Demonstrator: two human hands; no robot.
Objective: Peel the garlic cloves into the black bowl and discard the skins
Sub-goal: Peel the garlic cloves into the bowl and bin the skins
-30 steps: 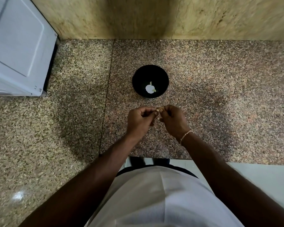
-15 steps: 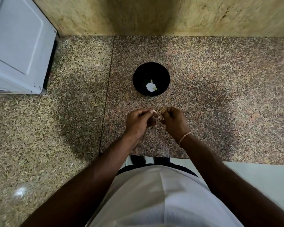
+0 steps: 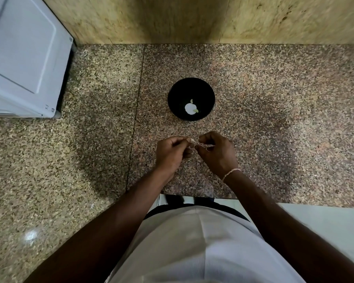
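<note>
While the person leans over the speckled granite worktop (image 3: 274, 99), the head view looks straight down on both hands, raised close together just above the stone at about 6 o'clock from the black bowl (image 3: 173, 97). The left hand (image 3: 170, 152) has its fingers curled, with thumb and forefinger pinching one end of a small garlic clove (image 3: 192, 140). The right hand (image 3: 217, 154) is curled too, pinching a pale, papery strip of skin (image 3: 205, 145) that stretches from the clove across to its fingertips. The two hands almost touch, joined by that strip; how much of the clove is bare I cannot tell, as the fingers hide most of it.

The black bowl stands on the worktop near the middle, a little way beyond the hands and apart from them. Inside it lie peeled garlic pieces (image 3: 190, 108), white with a greenish tip, low in the bowl toward its near side.

At 10 o'clock from the bowl, well apart, a white appliance (image 3: 23, 58) sits against the tan stone wall (image 3: 172, 19). A light thread bracelet (image 3: 231, 173) circles the right wrist.
</note>
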